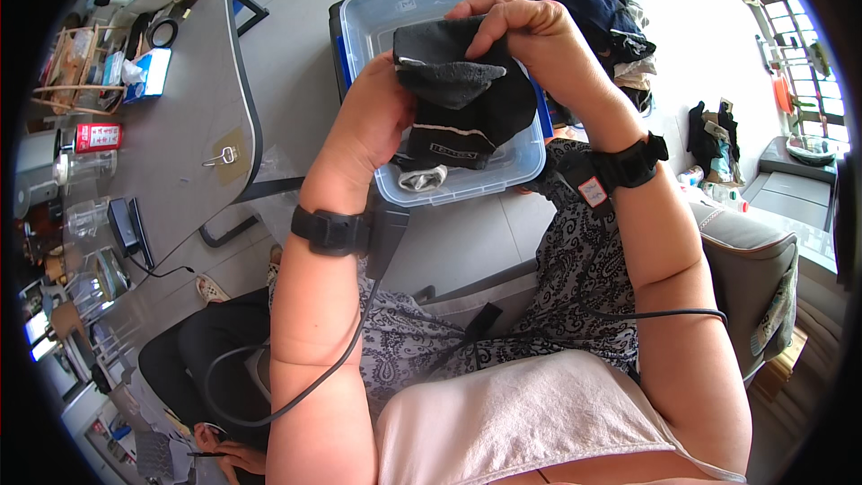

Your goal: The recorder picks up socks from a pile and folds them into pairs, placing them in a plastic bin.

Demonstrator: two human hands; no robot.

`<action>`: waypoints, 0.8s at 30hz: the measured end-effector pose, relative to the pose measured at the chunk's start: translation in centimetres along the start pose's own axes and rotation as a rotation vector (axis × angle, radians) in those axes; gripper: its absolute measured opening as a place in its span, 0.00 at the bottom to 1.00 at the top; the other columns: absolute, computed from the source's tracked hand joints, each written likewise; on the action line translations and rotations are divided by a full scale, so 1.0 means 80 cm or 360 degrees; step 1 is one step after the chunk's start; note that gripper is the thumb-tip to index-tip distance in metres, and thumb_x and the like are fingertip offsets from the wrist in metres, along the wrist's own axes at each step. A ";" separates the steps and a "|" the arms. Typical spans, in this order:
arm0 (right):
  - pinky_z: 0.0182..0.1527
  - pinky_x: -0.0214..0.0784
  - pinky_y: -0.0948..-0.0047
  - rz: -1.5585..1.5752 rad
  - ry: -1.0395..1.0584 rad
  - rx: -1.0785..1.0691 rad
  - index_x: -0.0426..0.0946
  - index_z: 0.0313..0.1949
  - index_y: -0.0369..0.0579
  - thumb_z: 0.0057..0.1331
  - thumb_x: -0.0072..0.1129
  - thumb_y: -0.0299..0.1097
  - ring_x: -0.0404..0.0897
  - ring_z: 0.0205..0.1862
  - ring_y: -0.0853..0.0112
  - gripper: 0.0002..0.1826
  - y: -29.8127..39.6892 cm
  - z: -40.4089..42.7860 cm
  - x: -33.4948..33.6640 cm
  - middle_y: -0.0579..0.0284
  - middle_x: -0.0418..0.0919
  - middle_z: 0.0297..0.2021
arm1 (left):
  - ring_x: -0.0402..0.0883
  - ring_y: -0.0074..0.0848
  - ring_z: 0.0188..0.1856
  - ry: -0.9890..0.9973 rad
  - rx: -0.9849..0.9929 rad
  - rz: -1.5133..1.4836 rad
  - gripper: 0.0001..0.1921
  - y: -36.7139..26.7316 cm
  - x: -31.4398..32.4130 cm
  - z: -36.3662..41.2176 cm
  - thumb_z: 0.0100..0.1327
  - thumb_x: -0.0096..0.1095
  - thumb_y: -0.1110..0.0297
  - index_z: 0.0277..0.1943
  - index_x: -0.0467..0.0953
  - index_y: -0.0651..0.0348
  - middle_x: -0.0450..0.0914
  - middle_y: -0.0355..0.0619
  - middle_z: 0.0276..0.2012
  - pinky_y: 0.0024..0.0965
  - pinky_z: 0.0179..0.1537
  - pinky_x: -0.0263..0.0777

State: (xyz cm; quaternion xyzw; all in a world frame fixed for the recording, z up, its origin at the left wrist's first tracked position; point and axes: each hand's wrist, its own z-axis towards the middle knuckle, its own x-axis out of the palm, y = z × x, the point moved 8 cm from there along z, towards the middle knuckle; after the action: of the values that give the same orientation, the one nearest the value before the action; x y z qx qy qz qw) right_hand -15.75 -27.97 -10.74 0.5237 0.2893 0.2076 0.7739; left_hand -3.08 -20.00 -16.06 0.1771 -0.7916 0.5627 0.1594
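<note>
A black cloth garment (471, 114) is stretched between my two hands above a clear plastic storage box (377, 0). Its dark grey edge (458, 81) is folded over like a pocket, and the lower part bears a thin white line and a small patch with writing. My left hand (370, 118) grips its left side. On the upper right, my right hand (532, 30) pinches the cloth, one finger reaching into the fold. Below the garment, a small grey-and-white cloth item (423, 178) lies in the box's near end; the garment hides part of the box floor.
Beyond the box to the right is a heap of clothes (599, 20). A grey table (202, 101) on the left carries a tissue box (149, 75), a red can (98, 137) and jars. Another person's hands (232, 451) hold a pen at lower left. Cables hang from my wrist straps.
</note>
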 end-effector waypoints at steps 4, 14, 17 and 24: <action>0.58 0.69 0.74 -0.0121 0.0053 0.0119 0.82 0.30 0.37 0.50 0.44 0.06 0.81 0.50 0.69 0.18 -0.009 -0.002 -0.002 0.57 0.84 0.40 | 0.86 0.26 0.40 0.0056 -0.0018 0.0018 0.17 0.001 -0.003 0.003 0.73 0.47 0.62 0.52 0.77 0.65 0.84 0.46 0.42 0.28 0.41 0.81; 0.53 0.69 0.76 -0.0400 -0.0018 0.0036 0.81 0.29 0.37 0.51 0.43 0.09 0.80 0.46 0.70 0.16 -0.005 -0.002 -0.007 0.58 0.82 0.41 | 0.84 0.25 0.43 0.0010 -0.0001 -0.0014 0.26 -0.010 0.004 0.000 0.70 0.50 0.45 0.55 0.76 0.60 0.83 0.45 0.44 0.27 0.44 0.77; 0.53 0.69 0.76 -0.0475 -0.0024 0.0009 0.81 0.29 0.38 0.51 0.43 0.10 0.80 0.45 0.70 0.16 -0.004 -0.003 -0.008 0.58 0.81 0.43 | 0.83 0.27 0.46 0.0040 -0.0067 0.0207 0.29 -0.009 0.007 -0.006 0.67 0.55 0.44 0.57 0.75 0.61 0.82 0.46 0.45 0.28 0.49 0.76; 0.51 0.69 0.78 -0.0399 -0.0144 0.0216 0.80 0.31 0.37 0.53 0.41 0.11 0.80 0.44 0.73 0.16 -0.018 -0.003 -0.019 0.59 0.82 0.39 | 0.81 0.28 0.51 0.0223 -0.0135 0.0256 0.23 -0.006 0.019 -0.008 0.65 0.66 0.64 0.59 0.71 0.65 0.81 0.45 0.50 0.32 0.54 0.75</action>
State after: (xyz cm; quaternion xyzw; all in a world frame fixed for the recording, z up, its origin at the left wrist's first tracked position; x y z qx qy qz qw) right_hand -17.00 -29.25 -11.83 0.5433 0.3306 0.0656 0.7689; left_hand -4.19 -19.67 -14.74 0.0662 -0.8133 0.5506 0.1760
